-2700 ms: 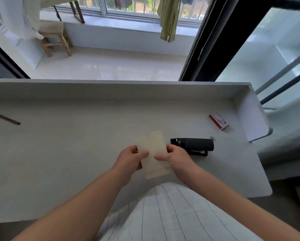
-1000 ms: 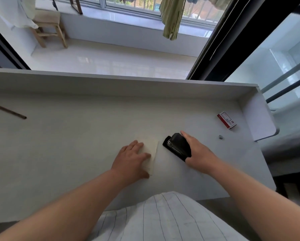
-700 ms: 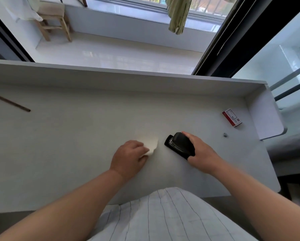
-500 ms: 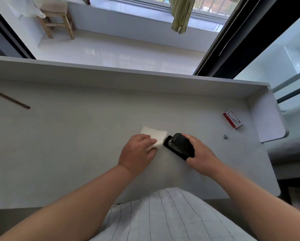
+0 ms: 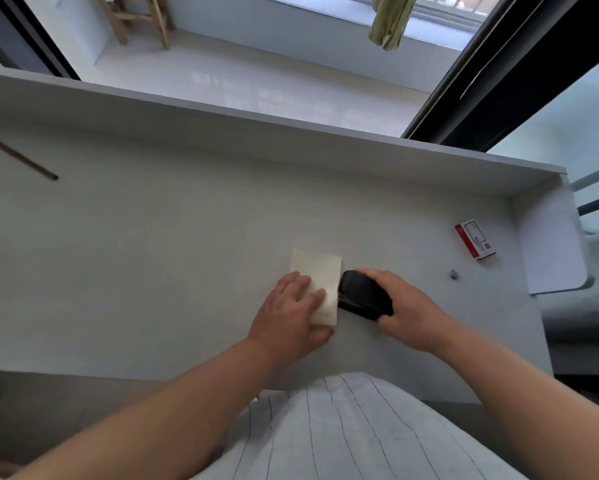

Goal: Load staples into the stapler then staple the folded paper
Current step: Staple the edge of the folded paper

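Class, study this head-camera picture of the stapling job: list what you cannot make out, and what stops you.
- Whether the stapler mouth has closed on the folded paper: head view, the black body hides it.
- The paper's near left part: covered by the left hand.
- Print on the red and white box: too small.
- The small grey object beside it: too small to identify.
- The thin brown stick: cut off by the left edge.

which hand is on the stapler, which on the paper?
The right hand grips the black stapler, whose nose meets the folded paper's right edge. The left hand lies flat on the paper, pinning it to the desk.
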